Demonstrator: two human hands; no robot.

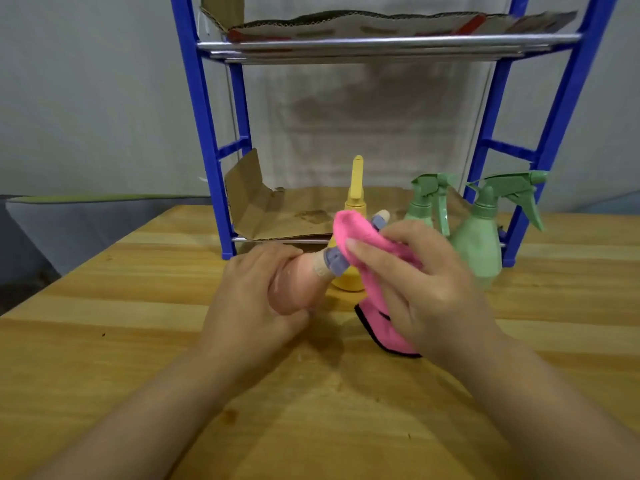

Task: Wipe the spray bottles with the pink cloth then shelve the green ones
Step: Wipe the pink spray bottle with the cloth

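A peach spray bottle is gripped tilted in the left hand, its purple nozzle wrapped by the pink cloth clutched in the right hand.

Were bare from forearm to fingertips: left hand and right hand without sleeves, gloves, rings or watch.
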